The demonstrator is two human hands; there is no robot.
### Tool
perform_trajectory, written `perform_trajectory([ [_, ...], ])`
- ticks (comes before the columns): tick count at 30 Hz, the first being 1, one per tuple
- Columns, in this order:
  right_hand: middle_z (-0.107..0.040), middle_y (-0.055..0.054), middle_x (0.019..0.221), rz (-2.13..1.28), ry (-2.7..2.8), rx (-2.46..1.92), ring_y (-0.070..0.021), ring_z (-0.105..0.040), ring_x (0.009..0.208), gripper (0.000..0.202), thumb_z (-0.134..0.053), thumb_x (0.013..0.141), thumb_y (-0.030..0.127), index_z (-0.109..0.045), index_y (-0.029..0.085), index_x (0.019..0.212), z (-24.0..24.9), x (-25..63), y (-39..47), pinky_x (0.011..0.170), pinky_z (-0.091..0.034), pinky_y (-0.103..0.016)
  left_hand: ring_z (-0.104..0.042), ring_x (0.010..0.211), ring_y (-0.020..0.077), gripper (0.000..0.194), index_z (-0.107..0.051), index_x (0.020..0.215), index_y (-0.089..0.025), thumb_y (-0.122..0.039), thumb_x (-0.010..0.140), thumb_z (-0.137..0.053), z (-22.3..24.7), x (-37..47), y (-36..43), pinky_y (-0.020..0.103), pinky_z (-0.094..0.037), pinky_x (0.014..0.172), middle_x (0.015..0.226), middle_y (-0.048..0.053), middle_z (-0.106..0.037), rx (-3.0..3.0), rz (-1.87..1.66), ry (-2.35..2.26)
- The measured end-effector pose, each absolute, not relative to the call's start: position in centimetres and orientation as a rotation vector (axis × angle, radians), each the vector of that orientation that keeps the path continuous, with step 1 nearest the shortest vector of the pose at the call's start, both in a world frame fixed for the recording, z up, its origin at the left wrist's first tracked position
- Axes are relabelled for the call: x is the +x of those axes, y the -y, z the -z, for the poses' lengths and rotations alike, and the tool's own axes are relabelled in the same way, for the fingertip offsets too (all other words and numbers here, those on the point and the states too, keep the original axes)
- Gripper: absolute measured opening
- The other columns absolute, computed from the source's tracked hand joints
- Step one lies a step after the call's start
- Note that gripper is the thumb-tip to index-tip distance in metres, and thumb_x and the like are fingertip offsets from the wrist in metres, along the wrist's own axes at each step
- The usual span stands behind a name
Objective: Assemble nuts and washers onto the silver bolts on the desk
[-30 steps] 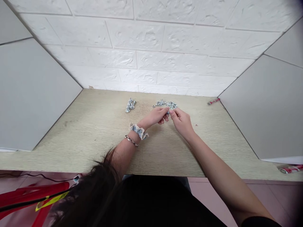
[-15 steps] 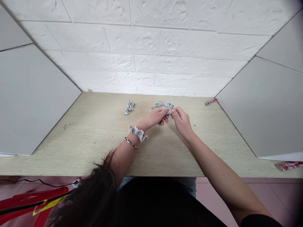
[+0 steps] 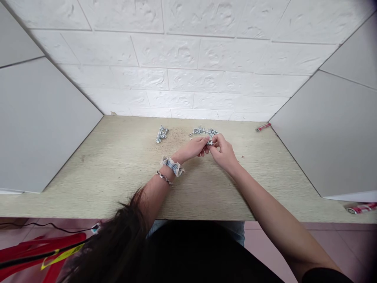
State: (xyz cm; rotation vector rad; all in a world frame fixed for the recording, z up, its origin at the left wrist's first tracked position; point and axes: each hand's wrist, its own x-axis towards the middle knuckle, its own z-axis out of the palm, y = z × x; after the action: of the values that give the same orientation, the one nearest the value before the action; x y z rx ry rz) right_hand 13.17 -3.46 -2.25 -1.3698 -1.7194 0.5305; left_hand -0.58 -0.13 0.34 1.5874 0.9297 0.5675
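Observation:
Between my two hands is a small silver bolt (image 3: 210, 143), held near the middle of the table. My left hand (image 3: 196, 147), with a scrunchie and a chain bracelet on its wrist, pinches it from the left. The fingertips of my right hand (image 3: 222, 152) close on its right end. Just beyond my fingers lies a pile of loose silver bolts and nuts (image 3: 199, 130), partly hidden by them. A smaller group of bolts with wide washers (image 3: 160, 135) sits to the left, touching neither hand.
The wooden table (image 3: 97, 169) meets a white brick-patterned wall behind. Grey panels (image 3: 55, 125) stand at both sides. One red tube (image 3: 263, 127) lies at the back right, another red tube (image 3: 361, 208) at the front right. A red object (image 3: 38, 251) is below the left edge.
My right hand has shifted slightly left and down, its fingers now closer to my left hand. The bolt between them shows more clearly.

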Motion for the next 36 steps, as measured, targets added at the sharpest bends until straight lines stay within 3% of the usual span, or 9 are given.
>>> perform_trajectory([
  [5, -0.054, 0.000, 0.081, -0.468, 1.648, -1.360, -0.0154, -0.050, 0.068, 0.017, -0.049, 0.073, 0.026, -0.042, 0.022, 0.088, 2.4, 13.2, 3.4, 0.053, -0.034, -0.025, -0.043, 0.049, 0.0067, 0.038, -0.045, 0.066, -0.014, -0.035, 0.092, -0.027, -0.3, -0.6, 0.1, 0.018, -0.035, 0.047, 0.061, 0.000, -0.047, 1.596, -0.579, -0.931],
  [7, -0.052, 0.001, 0.075, -0.431, 1.619, -1.402, -0.0150, -0.049, 0.067, 0.017, -0.050, 0.078, 0.036, -0.042, 0.021, 0.080, 2.4, 13.3, 3.4, 0.056, -0.035, -0.025, -0.043, 0.049, 0.0067, 0.038, -0.045, 0.066, -0.014, -0.035, 0.092, -0.026, -0.2, -0.6, 0.0, 0.018, -0.035, 0.047, 0.062, 0.001, -0.049, 1.616, -0.577, -0.912],
  [10, -0.049, 0.001, 0.062, -0.463, 1.660, -1.424, -0.0146, -0.047, 0.062, 0.037, -0.040, 0.086, 0.049, -0.043, 0.019, 0.064, 2.3, 13.4, 3.4, 0.060, -0.035, -0.026, -0.044, 0.049, 0.0068, 0.038, -0.045, 0.066, -0.014, -0.037, 0.091, -0.027, 0.0, -0.5, -0.1, 0.018, -0.035, 0.047, 0.063, 0.001, -0.049, 1.669, -0.568, -0.876],
  [15, -0.053, -0.001, 0.061, -0.558, 1.738, -1.375, -0.0151, -0.050, 0.063, 0.046, -0.032, 0.090, 0.050, -0.049, 0.018, 0.061, 2.2, 13.3, 3.4, 0.063, -0.036, -0.027, -0.043, 0.049, 0.0071, 0.036, -0.045, 0.068, -0.014, -0.035, 0.091, -0.027, 0.5, -0.4, -0.2, 0.019, -0.034, 0.046, 0.063, 0.001, -0.049, 1.690, -0.570, -0.885],
  [20, -0.055, -0.001, 0.073, -0.499, 1.730, -1.260, -0.0166, -0.051, 0.071, 0.013, -0.046, 0.084, 0.033, -0.044, 0.020, 0.087, 2.7, 13.0, 3.2, 0.068, -0.039, -0.030, -0.043, 0.050, 0.0071, 0.036, -0.043, 0.068, -0.014, -0.034, 0.092, -0.027, 0.3, -0.6, -0.4, 0.018, -0.033, 0.047, 0.061, 0.000, -0.046, 1.633, -0.648, -0.937],
  [25, -0.054, -0.005, 0.098, -0.448, 1.646, -1.200, -0.0167, -0.051, 0.084, 0.036, -0.053, 0.076, 0.027, -0.037, 0.021, 0.108, 2.8, 13.0, 3.4, 0.077, -0.041, -0.032, -0.043, 0.051, 0.0073, 0.038, -0.044, 0.068, -0.014, -0.038, 0.092, -0.026, -0.1, -0.9, -0.3, 0.019, -0.034, 0.048, 0.062, 0.001, -0.047, 1.616, -0.708, -0.949],
  [28, -0.056, -0.002, 0.083, -0.521, 1.596, -1.299, -0.0152, -0.051, 0.073, 0.021, -0.049, 0.083, 0.039, -0.045, 0.020, 0.091, 2.5, 13.1, 3.4, 0.068, -0.040, -0.028, -0.043, 0.051, 0.0074, 0.038, -0.044, 0.068, -0.014, -0.040, 0.091, -0.028, 0.0, -0.8, -0.3, 0.019, -0.034, 0.048, 0.063, 0.001, -0.048, 1.661, -0.685, -0.904],
  [31, -0.051, 0.000, 0.062, -0.659, 1.666, -1.312, -0.0137, -0.049, 0.062, 0.039, -0.037, 0.087, 0.050, -0.047, 0.018, 0.065, 2.2, 13.2, 3.5, 0.063, -0.037, -0.026, -0.043, 0.051, 0.0073, 0.040, -0.045, 0.066, -0.014, -0.042, 0.090, -0.029, 0.4, -0.6, -0.6, 0.020, -0.034, 0.048, 0.062, 0.000, -0.048, 1.716, -0.665, -0.821],
  [36, -0.046, 0.001, 0.054, -0.687, 1.644, -1.279, -0.0135, -0.047, 0.056, 0.049, -0.033, 0.087, 0.055, -0.047, 0.018, 0.058, 2.0, 13.0, 3.7, 0.059, -0.037, -0.025, -0.043, 0.051, 0.0075, 0.042, -0.045, 0.065, -0.014, -0.045, 0.089, -0.029, 1.0, -0.6, -0.9, 0.021, -0.034, 0.050, 0.061, 0.000, -0.048, 1.775, -0.663, -0.795],
])
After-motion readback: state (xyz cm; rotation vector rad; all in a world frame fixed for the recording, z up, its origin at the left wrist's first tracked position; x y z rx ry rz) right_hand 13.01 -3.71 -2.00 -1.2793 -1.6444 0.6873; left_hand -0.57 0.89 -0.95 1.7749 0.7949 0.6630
